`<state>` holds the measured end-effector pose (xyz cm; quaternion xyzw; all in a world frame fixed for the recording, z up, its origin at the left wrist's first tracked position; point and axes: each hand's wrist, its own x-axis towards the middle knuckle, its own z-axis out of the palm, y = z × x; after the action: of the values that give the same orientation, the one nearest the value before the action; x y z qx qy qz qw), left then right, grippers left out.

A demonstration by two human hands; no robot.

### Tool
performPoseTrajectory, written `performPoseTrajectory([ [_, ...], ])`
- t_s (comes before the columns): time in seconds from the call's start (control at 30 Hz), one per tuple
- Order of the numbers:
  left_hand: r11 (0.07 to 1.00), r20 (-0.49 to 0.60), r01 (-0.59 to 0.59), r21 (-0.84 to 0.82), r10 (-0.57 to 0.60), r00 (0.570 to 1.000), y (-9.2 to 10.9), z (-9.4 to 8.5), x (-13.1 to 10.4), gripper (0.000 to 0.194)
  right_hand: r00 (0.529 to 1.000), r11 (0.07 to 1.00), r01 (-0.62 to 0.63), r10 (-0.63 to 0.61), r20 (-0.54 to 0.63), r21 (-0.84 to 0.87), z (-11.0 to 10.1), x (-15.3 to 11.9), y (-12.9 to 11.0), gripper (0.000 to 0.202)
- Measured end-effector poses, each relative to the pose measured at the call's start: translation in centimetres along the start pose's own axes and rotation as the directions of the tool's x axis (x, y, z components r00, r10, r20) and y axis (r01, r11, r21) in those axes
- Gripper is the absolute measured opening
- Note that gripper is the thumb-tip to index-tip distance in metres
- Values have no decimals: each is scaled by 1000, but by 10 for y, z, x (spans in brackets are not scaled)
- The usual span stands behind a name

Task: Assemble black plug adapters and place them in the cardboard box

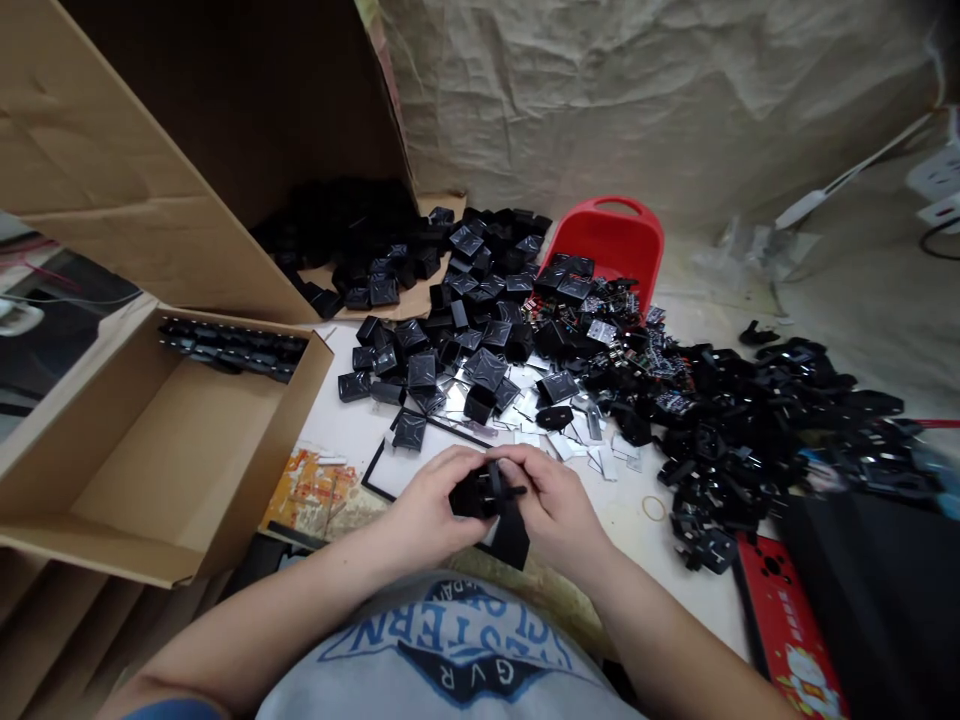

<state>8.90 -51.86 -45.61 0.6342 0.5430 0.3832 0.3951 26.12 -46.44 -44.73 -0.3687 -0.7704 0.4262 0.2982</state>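
Close to my body, my left hand (442,492) is wrapped round a black plug adapter (474,495), whose prongs point to the right. My right hand (553,497) grips the prong side of the same adapter, with fingers curled against it. The fingers hide part of the adapter. Under the hands lies a black-framed white board (386,468). Just beyond them are black plastic housings (422,370) in a heap and loose silver metal plates (581,428). Black plug faces with pins (709,440) are piled to the right.
An open cardboard box (150,470) at left holds a row of black pieces along its far wall. Behind it a large carton (150,150) lies on its side, spilling housings. A red scoop (637,235) stands at the back near circuit boards (652,350). A red box (791,620) lies at right.
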Motion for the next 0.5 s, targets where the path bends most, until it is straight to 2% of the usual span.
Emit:
performPoseTrajectory([
  [0.1,999,-9,-7,45,8,1000,-2,2,-3,43,991,978,133,-128,41,-158,4,-1,-2,28],
  [0.2,992,12,-21,120,20,1000,1,2,-6,42,982,943,187,-175,68,-275,11,-6,3,38],
  [0.3,978,30,1,210,-7,1000,8,3,-9,41,980,936,197,-189,55,-293,20,-12,10,50],
  [0.5,921,23,1,389,-11,1000,22,8,-17,61,966,929,247,-259,-9,-276,32,-23,18,47],
])
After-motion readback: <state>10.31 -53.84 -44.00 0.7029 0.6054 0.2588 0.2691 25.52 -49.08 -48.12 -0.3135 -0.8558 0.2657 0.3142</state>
